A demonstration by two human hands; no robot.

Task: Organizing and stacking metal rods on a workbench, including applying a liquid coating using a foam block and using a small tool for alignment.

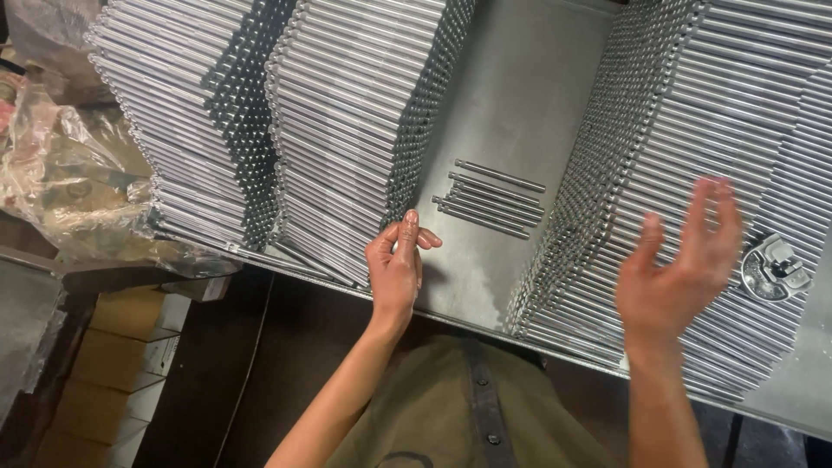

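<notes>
Tall stacks of thin silver metal rods fill a metal tray: one stack at the left [178, 113], one in the middle [355, 121], one at the right [693, 173]. My left hand [397, 264] rests with fingers pinched against the near corner of the middle stack; whether it grips a rod I cannot tell. My right hand [680, 260] hovers open, fingers spread and blurred, above the right stack. Several loose rods [492, 201] lie on the bare tray floor between the middle and right stacks.
The metal tray [520, 95] shows bare sheet between the stacks. A round metal fitting [774, 267] lies on the right stack. Crumpled clear plastic [65, 173] sits at the left. Cardboard boxes [121, 364] stand below left on the floor.
</notes>
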